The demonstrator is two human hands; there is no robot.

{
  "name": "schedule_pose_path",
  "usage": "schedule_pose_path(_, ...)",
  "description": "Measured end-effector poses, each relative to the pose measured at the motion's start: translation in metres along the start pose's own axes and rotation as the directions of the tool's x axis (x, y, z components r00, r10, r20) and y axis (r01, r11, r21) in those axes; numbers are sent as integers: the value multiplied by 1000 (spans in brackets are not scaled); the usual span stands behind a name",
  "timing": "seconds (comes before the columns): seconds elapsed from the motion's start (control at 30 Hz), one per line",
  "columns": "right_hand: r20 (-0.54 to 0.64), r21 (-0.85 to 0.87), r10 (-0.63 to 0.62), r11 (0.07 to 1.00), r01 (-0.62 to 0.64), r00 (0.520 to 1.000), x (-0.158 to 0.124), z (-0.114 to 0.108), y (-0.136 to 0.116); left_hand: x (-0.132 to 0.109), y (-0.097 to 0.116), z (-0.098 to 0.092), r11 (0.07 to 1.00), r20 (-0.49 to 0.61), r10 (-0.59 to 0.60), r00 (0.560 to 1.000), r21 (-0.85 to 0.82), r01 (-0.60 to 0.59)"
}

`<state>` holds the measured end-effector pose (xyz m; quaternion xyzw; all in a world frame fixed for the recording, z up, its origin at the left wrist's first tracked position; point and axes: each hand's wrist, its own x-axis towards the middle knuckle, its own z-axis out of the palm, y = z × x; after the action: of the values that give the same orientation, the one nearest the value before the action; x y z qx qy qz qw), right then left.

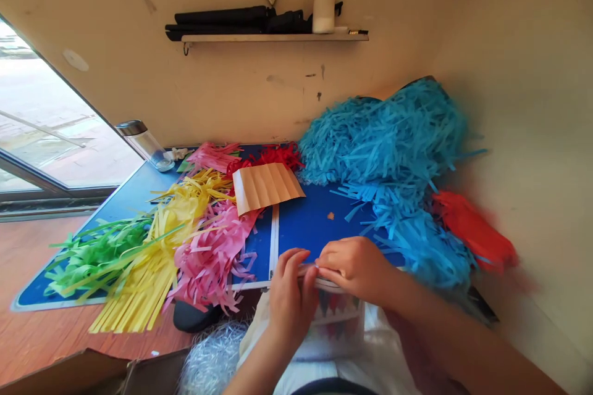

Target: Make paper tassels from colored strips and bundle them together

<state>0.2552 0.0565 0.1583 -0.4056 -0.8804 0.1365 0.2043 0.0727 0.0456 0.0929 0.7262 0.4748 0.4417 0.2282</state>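
Observation:
My left hand (291,296) and my right hand (354,265) meet at the near edge of the blue table (306,222). Both pinch a thin, pale strip or small packet (319,278) between fingertips; I cannot make out exactly what it is. Below the hands lies a clear bag with coloured pieces (336,318) on my lap. A folded tan paper (265,186) lies on the table beyond my hands. Pink shredded paper (213,253) lies just left of my left hand, and blue shredded paper (417,241) lies just right of my right hand.
Piles of yellow (157,241), green (102,253) and red (278,154) paper fringe cover the table's left and back. A big blue heap (384,136) and orange fringe (472,228) sit by the right wall. A glass jar (143,143) stands at the back left; a shelf with a bottle (323,3) hangs above.

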Motion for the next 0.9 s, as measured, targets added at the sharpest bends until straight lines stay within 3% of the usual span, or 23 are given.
schedule_pose_path(0.07, 3, 125, 11, 992, -11, 1000, -5, -6, 7, 7, -8, -7, 956, 73, 206, 976, 196, -217)
schedule_pose_path(0.13, -1, 204, 91, 975, -89, 996, -14, -9, 17, 13, -13, -14, 869, 135, 332, 933, 341, -359)
schedule_pose_path(0.23, -38, 293, 250, 928, -229, 967, -24, -7, 27, 23, -9, -21, 717, 197, 369, 908, 562, -413)
schedule_pose_path(0.3, -97, 360, 300, 899, -247, 949, -28, -2, 26, 30, 2, -23, 608, 306, 352, 884, 643, -465)
schedule_pose_path(0.33, -131, 385, 310, 891, -240, 942, -29, 2, 23, 34, 9, -22, 564, 377, 361, 853, 640, -521)
schedule_pose_path(0.4, -208, 438, 337, 872, -221, 918, -33, 11, 15, 43, 20, -21, 504, 523, 419, 742, 546, -669)
schedule_pose_path(0.47, -288, 578, 424, 792, -197, 859, -41, 26, 7, 49, 26, -19, 471, 596, 473, 649, 452, -758)
schedule_pose_path(0.5, -309, 667, 491, 722, -183, 815, -46, 36, 4, 51, 26, -19, 463, 599, 488, 635, 440, -770)
schedule_pose_path(0.57, -305, 791, 621, 588, -171, 722, -57, 58, -2, 53, 22, -19, 454, 565, 505, 652, 469, -758)
schedule_pose_path(0.67, -301, 795, 692, 562, -228, 656, -67, 83, -8, 53, 14, -21, 434, 531, 535, 658, 495, -753)
schedule_pose_path(0.8, -330, 734, 661, 629, -257, 674, -68, 86, -13, 56, 18, -22, 429, 563, 529, 635, 468, -772)
schedule_pose_path(0.9, -354, 702, 635, 666, -253, 687, -68, 81, -16, 60, 31, -22, 466, 613, 528, 588, 370, -803)
